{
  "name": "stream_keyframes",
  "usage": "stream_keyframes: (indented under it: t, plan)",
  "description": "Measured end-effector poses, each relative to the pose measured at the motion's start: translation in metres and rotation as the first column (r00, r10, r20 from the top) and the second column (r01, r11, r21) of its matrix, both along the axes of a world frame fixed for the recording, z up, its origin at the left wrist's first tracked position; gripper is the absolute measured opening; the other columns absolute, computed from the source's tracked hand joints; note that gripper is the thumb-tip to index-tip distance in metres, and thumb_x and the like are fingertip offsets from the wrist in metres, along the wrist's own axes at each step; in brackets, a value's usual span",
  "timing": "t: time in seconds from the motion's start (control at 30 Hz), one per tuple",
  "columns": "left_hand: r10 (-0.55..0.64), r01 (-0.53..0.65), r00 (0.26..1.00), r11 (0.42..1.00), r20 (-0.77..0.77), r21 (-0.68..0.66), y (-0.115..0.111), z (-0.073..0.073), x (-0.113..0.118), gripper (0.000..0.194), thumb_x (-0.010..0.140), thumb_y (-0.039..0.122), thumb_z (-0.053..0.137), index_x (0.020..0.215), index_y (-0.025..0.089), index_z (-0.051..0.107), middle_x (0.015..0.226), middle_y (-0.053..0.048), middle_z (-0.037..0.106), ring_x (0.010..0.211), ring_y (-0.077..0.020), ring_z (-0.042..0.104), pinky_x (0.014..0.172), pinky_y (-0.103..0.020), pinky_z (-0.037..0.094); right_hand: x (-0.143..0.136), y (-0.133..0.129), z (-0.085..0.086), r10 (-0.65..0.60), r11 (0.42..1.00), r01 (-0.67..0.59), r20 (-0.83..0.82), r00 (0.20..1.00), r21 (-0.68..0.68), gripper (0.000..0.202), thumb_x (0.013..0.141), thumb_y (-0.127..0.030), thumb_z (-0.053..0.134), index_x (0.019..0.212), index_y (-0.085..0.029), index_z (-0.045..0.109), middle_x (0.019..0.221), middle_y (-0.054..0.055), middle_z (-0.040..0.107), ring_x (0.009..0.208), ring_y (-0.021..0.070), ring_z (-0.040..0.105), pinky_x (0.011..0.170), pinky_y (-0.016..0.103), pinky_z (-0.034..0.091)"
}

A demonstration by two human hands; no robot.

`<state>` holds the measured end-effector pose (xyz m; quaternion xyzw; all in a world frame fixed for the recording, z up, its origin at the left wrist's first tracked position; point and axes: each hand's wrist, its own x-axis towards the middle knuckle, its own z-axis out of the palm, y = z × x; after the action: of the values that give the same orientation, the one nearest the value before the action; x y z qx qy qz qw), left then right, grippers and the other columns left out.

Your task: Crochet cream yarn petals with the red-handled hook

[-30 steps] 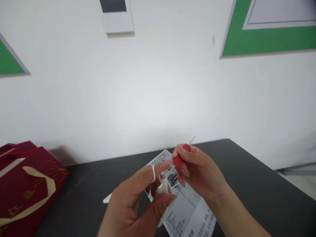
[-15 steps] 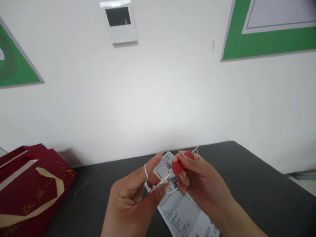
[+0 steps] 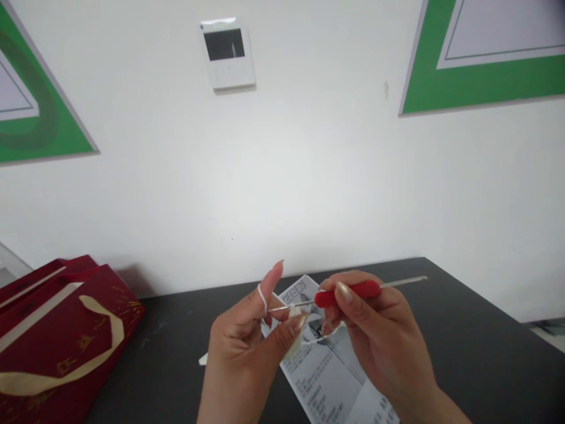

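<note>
A crochet hook (image 3: 368,290) with a red grip and metal ends is held in my right hand (image 3: 375,330), thumb lying along the grip. Its thin shaft points left toward my left hand (image 3: 251,335). Between my left thumb and fingers I pinch a small piece of white crochet work (image 3: 293,347), partly hidden by the thumb. White yarn (image 3: 263,299) loops round my raised left index finger. The hook's shaft crosses the top of the work. Another strand of yarn (image 3: 324,337) runs from the work toward my right fingers.
A printed paper sheet (image 3: 324,383) lies under my hands on the black table (image 3: 468,341). Dark red gift bags (image 3: 57,330) with a cream ribbon stand at the left. Behind is a white wall with a small panel (image 3: 229,54) and green-bordered boards (image 3: 494,88).
The hook has swung from a steep slant to nearly level, its far end now sticking out right. My right hand has moved right, and the view has shifted slightly.
</note>
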<state>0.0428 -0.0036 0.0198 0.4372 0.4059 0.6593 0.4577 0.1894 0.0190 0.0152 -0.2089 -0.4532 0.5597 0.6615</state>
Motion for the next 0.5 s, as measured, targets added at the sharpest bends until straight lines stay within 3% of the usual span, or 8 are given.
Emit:
stream_keyframes:
  t: [0.1, 0.2, 0.3, 0.37, 0.4, 0.43, 0.47, 0.5]
  plan:
    - [0.095, -0.096, 0.995, 0.995, 0.031, 0.013, -0.001, -0.001, 0.005, 0.050, 0.062, 0.016, 0.088, 0.110, 0.031, 0.077, 0.063, 0.004, 0.066, 0.060, -0.0113, 0.059, 0.062, -0.021, 0.049, 0.000, -0.007, -0.002, -0.211, 0.952, 0.170, 0.146, 0.966, 0.253, 0.013, 0.087, -0.017, 0.068, 0.088, -0.024, 0.078, 0.069, 0.000, 0.071, 0.061, 0.0085, 0.065, 0.058, 0.016, 0.054]
    - [0.070, -0.068, 0.985, 0.997, 0.157, -0.022, 0.001, 0.001, 0.011, 0.054, 0.063, 0.014, 0.087, 0.114, 0.027, 0.074, 0.065, 0.004, 0.066, 0.059, -0.0111, 0.061, 0.062, -0.021, 0.050, 0.002, -0.017, -0.004, -0.461, 0.778, 0.228, 0.285, 0.840, 0.586, 0.035, 0.082, -0.002, 0.065, 0.106, -0.025, 0.075, 0.080, 0.003, 0.074, 0.068, 0.0131, 0.067, 0.060, 0.022, 0.057]
    - [-0.081, 0.126, 0.927, 0.987, 0.367, -0.100, 0.002, 0.004, 0.012, 0.056, 0.065, 0.013, 0.086, 0.117, 0.027, 0.072, 0.062, 0.005, 0.065, 0.056, -0.0086, 0.062, 0.059, -0.019, 0.050, 0.007, -0.024, -0.009, -0.693, 0.545, 0.165, 0.331, 0.641, 0.822, 0.057, 0.074, 0.001, 0.071, 0.127, -0.022, 0.066, 0.092, 0.009, 0.078, 0.080, 0.0230, 0.072, 0.070, 0.033, 0.061]
    - [-0.194, 0.281, 0.862, 0.951, 0.469, -0.124, 0.003, 0.007, 0.007, 0.054, 0.063, 0.010, 0.086, 0.114, 0.024, 0.074, 0.062, 0.004, 0.066, 0.054, -0.0080, 0.063, 0.057, -0.018, 0.050, 0.010, -0.023, -0.013, -0.770, 0.470, 0.096, 0.354, 0.531, 0.878, 0.067, 0.073, -0.003, 0.076, 0.135, -0.023, 0.059, 0.097, 0.011, 0.079, 0.087, 0.0275, 0.074, 0.083, 0.036, 0.060]
    - [-0.236, 0.333, 0.840, 0.935, 0.489, -0.120, 0.003, 0.008, 0.003, 0.053, 0.063, 0.008, 0.086, 0.112, 0.021, 0.074, 0.063, 0.003, 0.067, 0.055, -0.0081, 0.064, 0.058, -0.018, 0.050, 0.012, -0.021, -0.015, -0.763, 0.445, 0.053, 0.348, 0.545, 0.894, 0.069, 0.073, -0.005, 0.078, 0.136, -0.024, 0.058, 0.094, 0.010, 0.080, 0.082, 0.0266, 0.075, 0.084, 0.034, 0.061]
    - [-0.273, 0.372, 0.825, 0.922, 0.494, -0.111, 0.004, 0.009, 0.000, 0.052, 0.062, 0.006, 0.085, 0.111, 0.019, 0.075, 0.064, 0.002, 0.068, 0.055, -0.0080, 0.064, 0.059, -0.018, 0.051, 0.012, -0.017, -0.015, -0.745, 0.358, 0.038, 0.261, 0.615, 0.933, 0.065, 0.074, -0.010, 0.078, 0.135, -0.026, 0.059, 0.087, 0.008, 0.081, 0.073, 0.0242, 0.075, 0.077, 0.031, 0.062]
    - [-0.303, 0.399, 0.820, 0.911, 0.486, -0.105, 0.004, 0.010, -0.004, 0.051, 0.061, 0.005, 0.085, 0.110, 0.017, 0.075, 0.065, 0.002, 0.069, 0.055, -0.0081, 0.064, 0.061, -0.018, 0.051, 0.012, -0.013, -0.016, -0.709, 0.379, 0.026, 0.272, 0.650, 0.925, 0.064, 0.075, -0.012, 0.077, 0.135, -0.028, 0.059, 0.086, 0.006, 0.081, 0.072, 0.0243, 0.074, 0.073, 0.032, 0.062]
    - [-0.321, 0.412, 0.823, 0.905, 0.469, -0.103, 0.005, 0.011, -0.008, 0.051, 0.061, 0.004, 0.085, 0.110, 0.016, 0.076, 0.065, 0.001, 0.069, 0.056, -0.0081, 0.064, 0.062, -0.019, 0.051, 0.012, -0.009, -0.015, -0.662, 0.506, 0.040, 0.359, 0.658, 0.861, 0.063, 0.076, -0.007, 0.075, 0.132, -0.031, 0.061, 0.091, 0.006, 0.080, 0.078, 0.0255, 0.074, 0.072, 0.035, 0.062]
